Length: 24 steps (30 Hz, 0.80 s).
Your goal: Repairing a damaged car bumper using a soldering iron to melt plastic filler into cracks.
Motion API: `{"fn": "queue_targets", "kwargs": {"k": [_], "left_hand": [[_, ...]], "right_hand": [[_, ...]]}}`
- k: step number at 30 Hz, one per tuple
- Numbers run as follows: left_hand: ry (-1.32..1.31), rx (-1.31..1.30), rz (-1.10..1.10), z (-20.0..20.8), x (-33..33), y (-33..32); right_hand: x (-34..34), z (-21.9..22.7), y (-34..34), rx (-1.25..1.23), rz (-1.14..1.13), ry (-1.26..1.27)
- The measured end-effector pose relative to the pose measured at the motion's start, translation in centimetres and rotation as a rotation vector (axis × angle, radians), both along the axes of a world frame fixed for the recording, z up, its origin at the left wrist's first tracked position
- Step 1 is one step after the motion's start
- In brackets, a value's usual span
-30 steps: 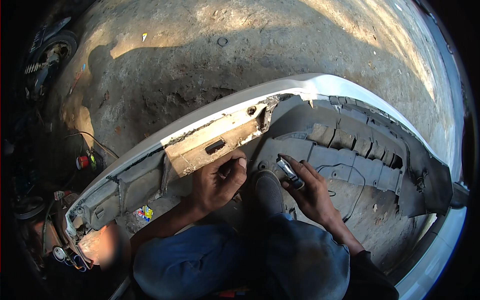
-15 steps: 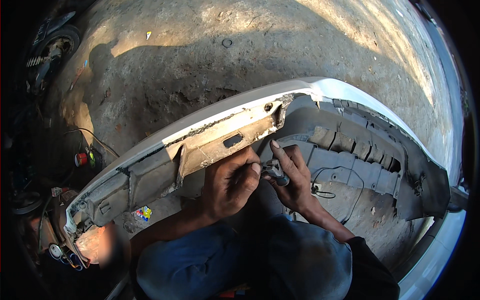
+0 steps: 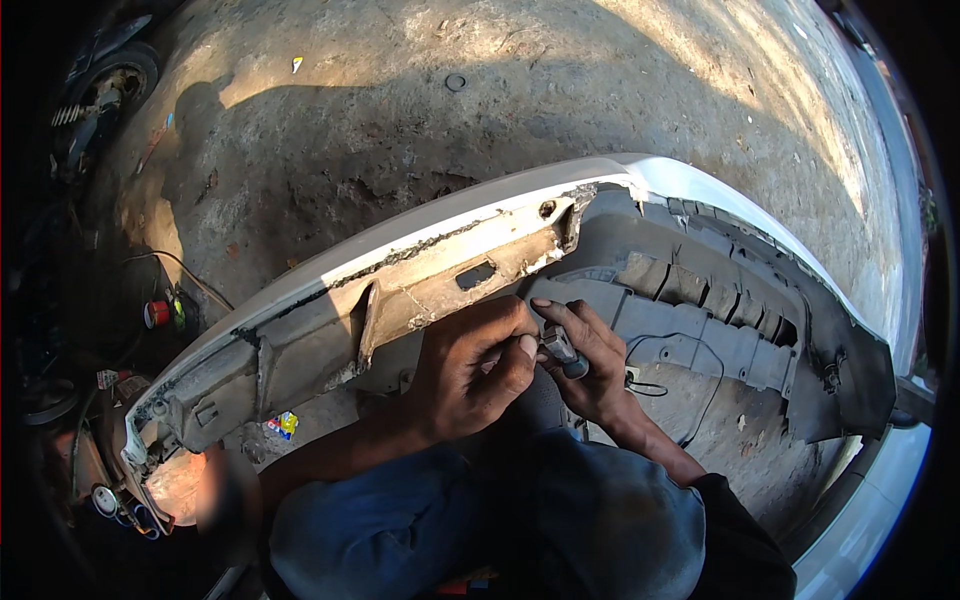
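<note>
My right hand (image 3: 590, 362) is closed around small metal pliers (image 3: 558, 346) with a blue-grey handle end. Most of the tool is hidden by the fingers. Thumb and forefinger of my left hand (image 3: 475, 368) are pinched together at the pliers' jaws; whatever they hold is too small to make out. Both hands are above my knees, just on the near side of a large white car bumper (image 3: 490, 205). Its dirty inner side faces me, with a torn edge, ribs and a rectangular slot.
Grey plastic panels (image 3: 665, 325) line the bumper's right part, with a thin black cable (image 3: 722, 365) looped below. A motorcycle wheel (image 3: 115, 85) stands at far left. A red can (image 3: 157, 314) and a pressure gauge (image 3: 105, 501) are on the left. Small wrappers (image 3: 283, 425) lie on the ground.
Both hands have shifted slightly to the right, still together. The pliers have turned a little in my right hand, showing more of the metal head.
</note>
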<state>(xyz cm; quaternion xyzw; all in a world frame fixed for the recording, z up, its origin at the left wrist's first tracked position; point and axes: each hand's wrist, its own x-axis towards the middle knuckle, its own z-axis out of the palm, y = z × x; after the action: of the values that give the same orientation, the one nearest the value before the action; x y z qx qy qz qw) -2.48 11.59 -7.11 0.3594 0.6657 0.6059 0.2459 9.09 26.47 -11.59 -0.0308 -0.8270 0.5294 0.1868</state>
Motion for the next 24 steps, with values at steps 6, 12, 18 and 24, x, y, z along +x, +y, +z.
{"fn": "queue_targets", "kwargs": {"k": [6,12,18,24], "left_hand": [[0.114,0.029,-0.037,0.3,-0.31,0.29],[0.175,0.016,-0.045,0.37,-0.34,0.44],[0.21,-0.027,-0.037,0.47,-0.32,0.43],[0.242,-0.047,0.011,0.42,-0.14,0.64]], "right_hand": [[0.59,0.5,0.08,-0.09,0.06,-0.059],[0.79,0.66,0.12,-0.154,0.101,-0.095],[0.88,-0.07,-0.32,-0.164,0.069,-0.08],[0.37,0.37,-0.65,-0.112,0.011,-0.084]]}}
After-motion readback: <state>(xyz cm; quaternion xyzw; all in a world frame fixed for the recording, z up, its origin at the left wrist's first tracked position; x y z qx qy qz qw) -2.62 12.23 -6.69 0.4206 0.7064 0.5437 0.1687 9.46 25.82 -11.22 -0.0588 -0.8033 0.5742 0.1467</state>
